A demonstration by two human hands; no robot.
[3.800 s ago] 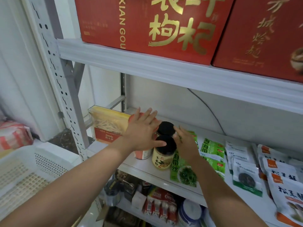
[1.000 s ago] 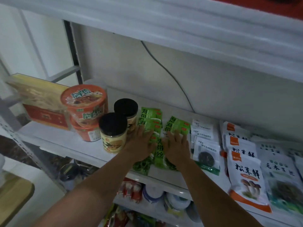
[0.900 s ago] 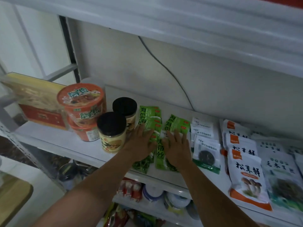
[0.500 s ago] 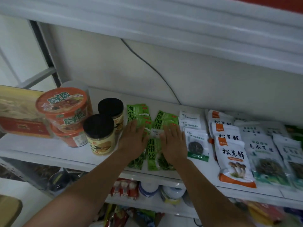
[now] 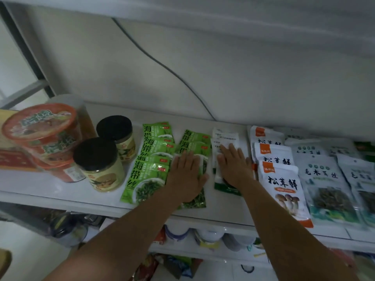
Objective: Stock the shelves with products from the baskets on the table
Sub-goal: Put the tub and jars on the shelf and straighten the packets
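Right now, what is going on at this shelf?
A person seems to be straightening flat packets on a white shelf. The left hand lies flat on a row of green seaweed packets, the right hand flat on the white packets beside them. Neither grips anything. Black-lidded jars and red noodle cups stand to the left; mushroom pouches lie to the right.

Green seaweed packets (image 5: 151,159); black-lidded jars (image 5: 99,165); seemingly red-orange bowl (image 5: 40,128).

Left hand (image 5: 187,175) and right hand (image 5: 233,167) lie flat (palms down), arms extended.
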